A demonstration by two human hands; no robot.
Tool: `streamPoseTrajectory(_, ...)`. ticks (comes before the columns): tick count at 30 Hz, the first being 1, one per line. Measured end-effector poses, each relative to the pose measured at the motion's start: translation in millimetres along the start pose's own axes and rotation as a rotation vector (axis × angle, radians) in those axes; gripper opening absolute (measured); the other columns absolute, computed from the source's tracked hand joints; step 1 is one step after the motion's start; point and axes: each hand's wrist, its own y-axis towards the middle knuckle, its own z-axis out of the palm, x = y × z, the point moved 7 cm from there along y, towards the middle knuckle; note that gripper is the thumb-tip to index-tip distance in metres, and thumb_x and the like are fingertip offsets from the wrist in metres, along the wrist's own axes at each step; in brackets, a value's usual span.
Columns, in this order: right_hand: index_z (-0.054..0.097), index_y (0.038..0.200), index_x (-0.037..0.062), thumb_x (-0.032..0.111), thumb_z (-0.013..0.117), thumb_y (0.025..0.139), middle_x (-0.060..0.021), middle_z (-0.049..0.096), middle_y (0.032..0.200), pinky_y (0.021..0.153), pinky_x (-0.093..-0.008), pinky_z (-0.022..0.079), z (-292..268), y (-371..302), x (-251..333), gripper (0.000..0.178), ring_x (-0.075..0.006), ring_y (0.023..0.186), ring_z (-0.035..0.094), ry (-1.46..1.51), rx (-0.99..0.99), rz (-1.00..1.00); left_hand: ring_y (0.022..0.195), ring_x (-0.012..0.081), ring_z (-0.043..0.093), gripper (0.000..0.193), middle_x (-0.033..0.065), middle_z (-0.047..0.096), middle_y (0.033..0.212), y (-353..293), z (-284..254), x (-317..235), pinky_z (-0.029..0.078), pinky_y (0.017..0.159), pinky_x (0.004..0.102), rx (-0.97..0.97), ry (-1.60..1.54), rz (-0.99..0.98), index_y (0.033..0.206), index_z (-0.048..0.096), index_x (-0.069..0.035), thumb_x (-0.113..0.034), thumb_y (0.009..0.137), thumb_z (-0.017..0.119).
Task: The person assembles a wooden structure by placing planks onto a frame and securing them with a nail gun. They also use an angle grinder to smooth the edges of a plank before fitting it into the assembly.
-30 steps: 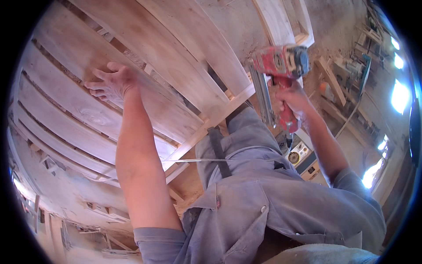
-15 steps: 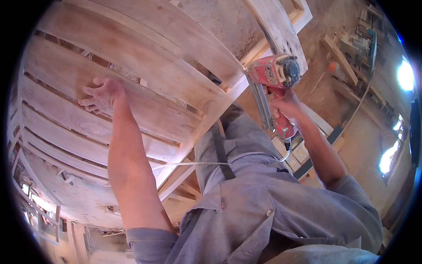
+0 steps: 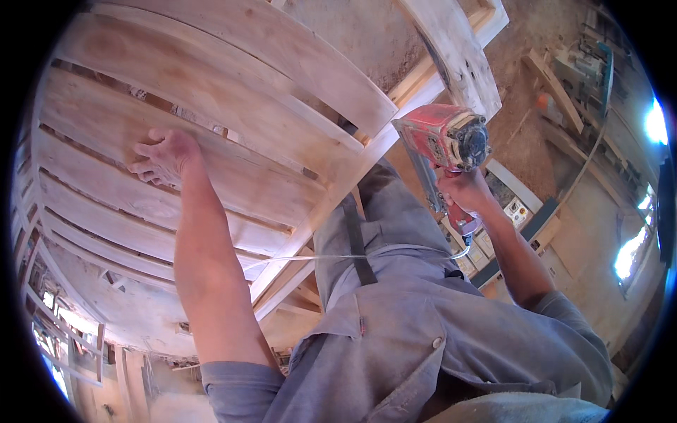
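Sawdust workshop floor; upright red nail gun (image 3: 444, 141) in right hand (image 3: 465, 190), nose down.

A single head-worn fisheye view is looking steeply down the person's own torso. It is sitting close above a wooden slatted pallet (image 3: 211, 127), which is filling the upper left of the frame. The workshop floor (image 3: 522, 134) is bending away toward the upper right rim. No second view is sharing this scene.
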Motion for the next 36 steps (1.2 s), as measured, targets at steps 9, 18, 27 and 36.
streamPoseTrajectory(9, 0.062, 0.116, 0.0014, 0.003, 0.061, 0.080, -0.0123, 0.070, 0.107, 0.089, -0.0360, 0.050, 28.3, 3.1, -2.4, 0.037, -0.0215, 0.101, 0.065, -0.072, 0.057, -0.181, 0.142, 0.0438, 0.025, 0.063, 0.0299, 0.016, 0.158, -2.5, -2.9, -5.1, 0.025, 0.113, 0.0546, 0.017, 0.004, 0.003, 0.149, 0.039, -0.005, -0.040, 0.097, 0.036)
streamPoseTrajectory(18, 0.060, 0.126, 0.0051, 0.011, 0.063, 0.085, -0.0128, 0.067, 0.119, 0.097, -0.0372, 0.048, 37.8, 1.6, 9.4, 0.042, -0.0225, 0.113, 0.062, -0.234, 0.059, -0.510, 0.141, 0.0414, 0.026, 0.063, 0.0292, 0.019, 0.157, 0.3, 4.9, 1.9, 0.024, 0.112, 0.0532, -0.028, 0.018, 0.005, 0.148, 0.041, -0.007, -0.043, 0.097, 0.035)
streamPoseTrajectory(27, 0.062, 0.096, 0.0016, 0.009, 0.067, 0.079, -0.0046, 0.064, 0.077, 0.058, -0.0319, 0.049, -3.5, -9.7, -4.4, 0.020, -0.0145, 0.066, 0.062, -0.078, -0.027, -0.093, 0.142, 0.0451, 0.025, 0.062, 0.0312, 0.018, 0.157, -6.7, -12.9, -2.9, 0.023, 0.113, 0.0557, -0.017, -0.015, 0.053, 0.148, 0.041, -0.006, -0.043, 0.098, 0.038)
streamPoseTrajectory(36, 0.060, 0.099, -0.0003, -0.002, 0.065, 0.073, -0.0031, 0.053, 0.059, 0.039, -0.0284, 0.040, -31.4, 23.2, 169.5, 0.027, -0.0111, 0.042, 0.050, 0.322, -0.007, -0.392, 0.148, 0.0430, 0.017, 0.059, 0.0252, 0.022, 0.159, 68.6, 5.9, -24.3, 0.014, 0.120, 0.0544, -0.140, -0.125, 0.212, 0.147, 0.045, -0.006, -0.038, 0.097, 0.047)
